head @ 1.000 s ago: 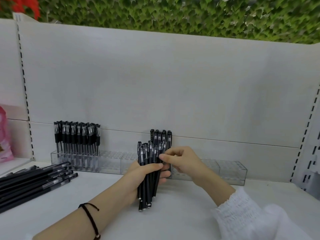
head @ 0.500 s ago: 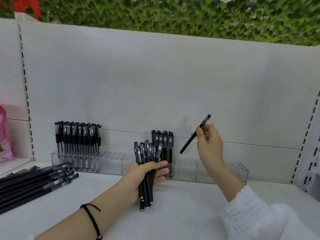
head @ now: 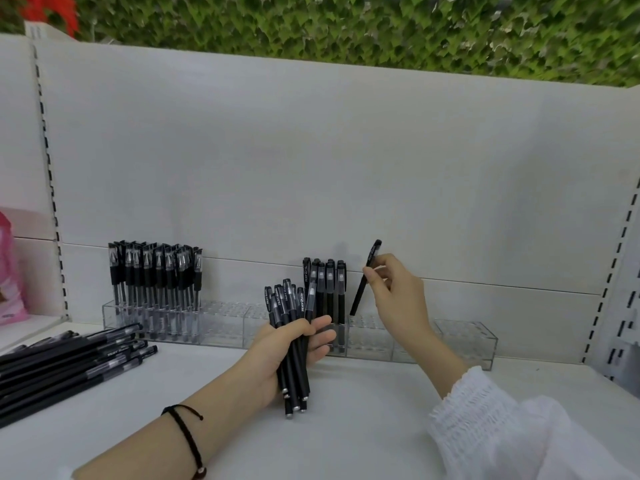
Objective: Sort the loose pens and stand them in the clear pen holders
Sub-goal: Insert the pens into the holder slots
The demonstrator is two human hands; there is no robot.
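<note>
Right hand [head: 398,299], in the middle right of the frame, pinches one black pen [head: 363,282] near its top between thumb and fingers. This pen is tilted, with its top leaning to the right, and its low end hangs just over the clear pen holders [head: 225,327]. I cannot tell if the low end touches them.

In the lower middle, the left hand [head: 291,355] is curled round a bunch of pens [head: 287,301] and holds them almost upright, their low ends near the white shelf [head: 363,438].

The clear pen holders run in a long row along the back wall. A big group of pens [head: 156,275] stands in the left end of the row. A small group of pens [head: 330,289] stands in the middle of the row, just behind the bunch and just left of the tilted pen.

At the lower left of the frame, loose pens [head: 69,358] lie flat in a pile, well apart from both hands.

A black cord [head: 187,434] is round the left wrist, and a white sleeve [head: 485,427] covers the right arm. A pink bag [head: 8,271] shows at the left edge. Green leaves [head: 346,29] fill the top.
</note>
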